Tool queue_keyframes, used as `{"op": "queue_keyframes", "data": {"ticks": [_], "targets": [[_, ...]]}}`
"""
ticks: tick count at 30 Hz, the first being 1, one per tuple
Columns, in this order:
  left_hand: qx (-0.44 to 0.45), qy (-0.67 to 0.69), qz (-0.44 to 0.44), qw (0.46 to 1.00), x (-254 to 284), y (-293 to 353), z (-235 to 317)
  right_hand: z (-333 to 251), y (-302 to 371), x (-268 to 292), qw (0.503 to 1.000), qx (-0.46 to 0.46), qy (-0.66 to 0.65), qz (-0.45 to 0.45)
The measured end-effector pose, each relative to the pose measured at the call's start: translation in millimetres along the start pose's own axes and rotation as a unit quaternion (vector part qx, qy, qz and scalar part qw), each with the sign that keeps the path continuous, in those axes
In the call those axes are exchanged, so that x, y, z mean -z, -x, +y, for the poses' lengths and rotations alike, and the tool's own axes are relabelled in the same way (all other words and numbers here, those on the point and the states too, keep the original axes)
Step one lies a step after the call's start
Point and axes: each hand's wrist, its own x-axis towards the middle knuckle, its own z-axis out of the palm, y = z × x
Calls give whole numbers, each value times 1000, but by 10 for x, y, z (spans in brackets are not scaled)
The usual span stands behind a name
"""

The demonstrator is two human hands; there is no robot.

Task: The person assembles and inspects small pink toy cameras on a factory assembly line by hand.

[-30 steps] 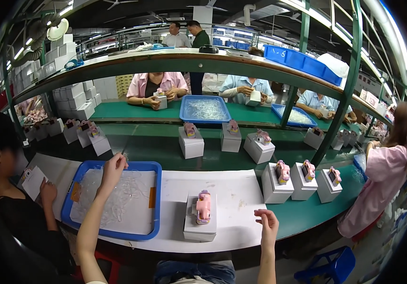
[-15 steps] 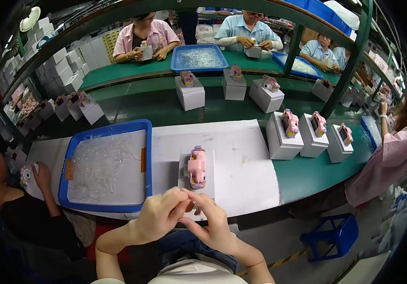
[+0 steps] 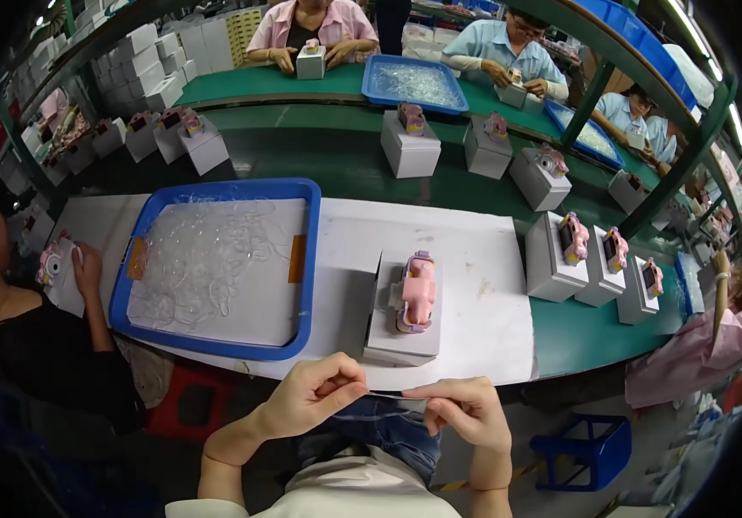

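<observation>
Green workbenches (image 3: 578, 338) are filling the room around us, and co-workers (image 3: 505, 43) are sitting across from us, handling small white cartons (image 3: 310, 64). On our own bench a white sheet (image 3: 483, 328) is lying, and on it a blue tray (image 3: 310, 259) is standing to our left, holding a tangle of clear strands (image 3: 194, 259). Just right of the tray, a white box (image 3: 388, 338) is carrying a pink and purple toy camera (image 3: 418, 293) on its top, untouched by our hands. Nearer to us, at the bench's edge, our left hand (image 3: 310, 395) is pinching one end of a thin strip (image 3: 388, 394) between thumb and fingertips, while our right hand (image 3: 472, 410) is grasping the other end, so it is spanning the gap between them (it is showing too small for us to tell its material). Farther right, three more boxes (image 3: 552, 263) are standing in a row, each bearing a pink toy (image 3: 573, 239).
</observation>
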Motion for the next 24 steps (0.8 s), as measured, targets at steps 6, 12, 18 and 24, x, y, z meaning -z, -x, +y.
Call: {"op": "queue_keyframes", "data": {"ticks": [6,12,18,24], "targets": [[-28,2,-27,999,-53,18,-122,171,-140,-166,996,56,43,45],[-148,-179,-17,972,-180,-186,-171,179,-236,-46,979,114,170,7],[-81,-234,-28,969,46,-391,132,-187,-319,177,988,100,109,-39],[60,25,-58,996,327,-354,-86,-207,-534,140,993,41,9,-111]]}}
